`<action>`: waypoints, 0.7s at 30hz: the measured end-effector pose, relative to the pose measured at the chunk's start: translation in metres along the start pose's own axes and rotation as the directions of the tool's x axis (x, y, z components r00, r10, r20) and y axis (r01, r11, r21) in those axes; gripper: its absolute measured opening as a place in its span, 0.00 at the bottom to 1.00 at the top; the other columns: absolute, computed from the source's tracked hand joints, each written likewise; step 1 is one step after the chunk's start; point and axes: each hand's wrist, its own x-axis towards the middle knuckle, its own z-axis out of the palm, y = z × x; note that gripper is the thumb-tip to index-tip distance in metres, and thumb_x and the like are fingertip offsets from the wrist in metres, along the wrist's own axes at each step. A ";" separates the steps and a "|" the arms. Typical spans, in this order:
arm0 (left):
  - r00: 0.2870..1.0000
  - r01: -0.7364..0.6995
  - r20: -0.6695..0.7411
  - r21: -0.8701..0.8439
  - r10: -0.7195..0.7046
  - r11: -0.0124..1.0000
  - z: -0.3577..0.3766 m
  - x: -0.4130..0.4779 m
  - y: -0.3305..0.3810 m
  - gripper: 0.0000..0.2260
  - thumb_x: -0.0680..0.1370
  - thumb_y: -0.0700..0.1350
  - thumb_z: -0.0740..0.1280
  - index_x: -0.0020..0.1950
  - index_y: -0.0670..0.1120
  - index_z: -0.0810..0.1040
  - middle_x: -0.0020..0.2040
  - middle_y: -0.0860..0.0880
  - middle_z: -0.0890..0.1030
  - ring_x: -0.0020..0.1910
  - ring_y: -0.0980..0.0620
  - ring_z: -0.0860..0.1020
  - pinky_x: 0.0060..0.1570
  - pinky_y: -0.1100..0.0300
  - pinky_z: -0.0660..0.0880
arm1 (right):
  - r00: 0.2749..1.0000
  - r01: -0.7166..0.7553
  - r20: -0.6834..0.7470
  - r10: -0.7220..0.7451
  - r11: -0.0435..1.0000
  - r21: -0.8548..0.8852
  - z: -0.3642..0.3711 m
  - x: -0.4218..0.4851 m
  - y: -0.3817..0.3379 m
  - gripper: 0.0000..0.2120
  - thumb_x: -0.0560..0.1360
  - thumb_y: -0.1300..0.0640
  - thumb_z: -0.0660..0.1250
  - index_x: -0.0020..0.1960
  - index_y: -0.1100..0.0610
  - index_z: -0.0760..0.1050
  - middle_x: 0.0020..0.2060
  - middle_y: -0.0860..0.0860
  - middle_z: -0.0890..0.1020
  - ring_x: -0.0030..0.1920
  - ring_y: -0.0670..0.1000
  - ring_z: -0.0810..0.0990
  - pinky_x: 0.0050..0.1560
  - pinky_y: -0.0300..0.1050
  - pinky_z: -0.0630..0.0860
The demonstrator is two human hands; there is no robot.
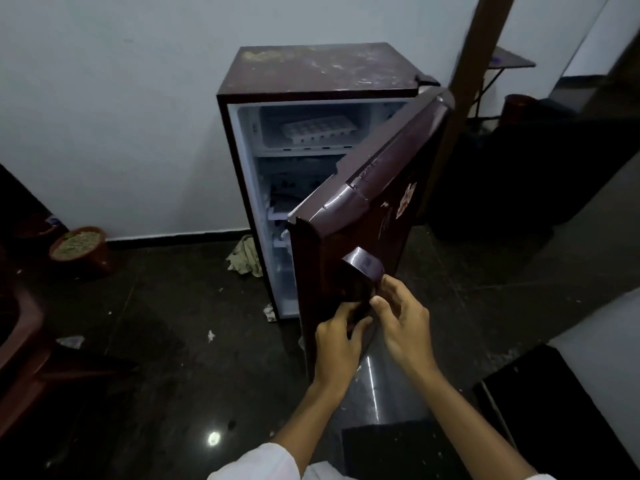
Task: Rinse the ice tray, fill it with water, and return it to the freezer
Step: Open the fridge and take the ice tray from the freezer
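Against the white wall stands a small maroon fridge (322, 69), door (374, 202) swung partly open toward the person. Top section is the freezer compartment (270, 133); the white ice tray (317, 131) sits inside it, flat on its floor, slightly angled, untouched. Both hands are on the door handle (360, 275), well apart from the tray. Left hand (337, 344) grips the handle's lower end, fingers curled round it. Right hand (403, 327) grasps the handle from the right side, thumb on the front, fingers hooked behind its edge. Dark glossy floor (173, 341) has scattered paper scraps. A crumpled cloth (244, 256) lies at the fridge's left foot. A brown pot (81, 249) sits by the wall, far left.
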 end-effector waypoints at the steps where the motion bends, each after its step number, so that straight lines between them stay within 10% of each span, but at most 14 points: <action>1: 1.000 -0.004 0.014 -0.008 0.004 1.000 0.008 -0.005 0.006 0.13 0.79 0.44 0.70 0.63 0.49 0.79 0.53 0.54 0.85 0.51 0.63 0.83 0.52 0.62 0.81 | 1.000 -0.010 -0.009 0.010 1.000 0.009 -0.010 -0.005 0.002 0.17 0.78 0.62 0.66 0.66 0.52 0.75 0.56 0.44 0.82 0.58 0.39 0.79 0.57 0.35 0.77; 11: 0.966 -0.050 0.256 0.050 0.036 0.997 0.088 -0.050 0.046 0.27 0.80 0.45 0.69 0.77 0.51 0.66 0.69 0.52 0.77 0.65 0.65 0.73 0.64 0.74 0.69 | 0.992 -0.057 -0.112 0.062 0.997 0.044 -0.108 -0.032 0.020 0.15 0.79 0.54 0.64 0.66 0.49 0.74 0.58 0.43 0.82 0.60 0.39 0.79 0.59 0.34 0.75; 15: 0.845 -0.095 0.532 0.067 0.045 0.993 0.104 -0.060 0.057 0.37 0.80 0.49 0.68 0.82 0.53 0.49 0.80 0.53 0.60 0.78 0.58 0.60 0.75 0.59 0.63 | 0.943 -0.060 -0.327 0.064 0.998 0.021 -0.135 -0.050 0.023 0.10 0.78 0.53 0.67 0.59 0.50 0.78 0.52 0.43 0.83 0.56 0.40 0.80 0.54 0.32 0.76; 21: 0.870 -0.239 0.434 -0.043 0.234 0.970 0.078 -0.075 0.078 0.15 0.80 0.46 0.68 0.67 0.49 0.78 0.62 0.55 0.81 0.61 0.65 0.78 0.61 0.64 0.76 | 0.878 -0.058 -0.478 0.014 0.995 -0.079 -0.148 -0.091 0.035 0.09 0.76 0.55 0.71 0.55 0.50 0.78 0.50 0.46 0.81 0.52 0.42 0.80 0.50 0.30 0.76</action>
